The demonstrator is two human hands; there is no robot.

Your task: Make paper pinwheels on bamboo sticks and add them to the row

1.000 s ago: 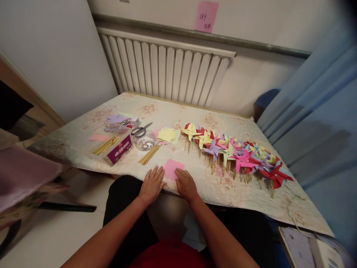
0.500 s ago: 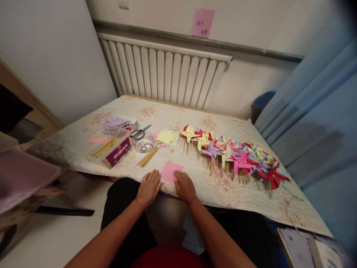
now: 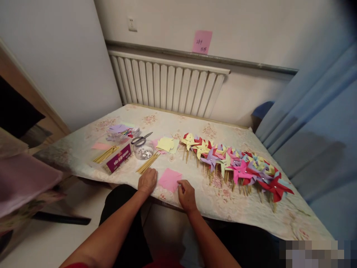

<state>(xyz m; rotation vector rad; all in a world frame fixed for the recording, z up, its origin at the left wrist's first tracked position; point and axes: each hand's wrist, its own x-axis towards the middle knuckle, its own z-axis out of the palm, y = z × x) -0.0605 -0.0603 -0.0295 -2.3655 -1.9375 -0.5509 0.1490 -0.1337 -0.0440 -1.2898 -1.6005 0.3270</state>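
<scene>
A square of pink paper (image 3: 169, 180) with faint creases lies flat near the table's front edge. To its left, my left hand (image 3: 147, 181) rests on the cloth with its fingers curled in; no object shows in it. Just beyond its knuckles lies a small bundle of thin wooden sticks (image 3: 147, 163). My right hand (image 3: 186, 194) is at the paper's right edge, fingers curled in and their tips beside or touching that edge. I cannot tell whether they touch it. No object shows in this hand.
Many finished paper pinwheels (image 3: 241, 171) stand on the right. A purple box of sticks (image 3: 119, 159), scissors (image 3: 141, 139), a clear tub of small shiny pieces (image 3: 144, 153), and yellow paper squares (image 3: 166, 143) are at the left and middle. A radiator (image 3: 167, 83) stands behind the flowered tablecloth (image 3: 195, 201).
Both hands have drawn off the pink paper and curled their fingers, the left moving slightly away to the left. The view has tilted up a little.
</scene>
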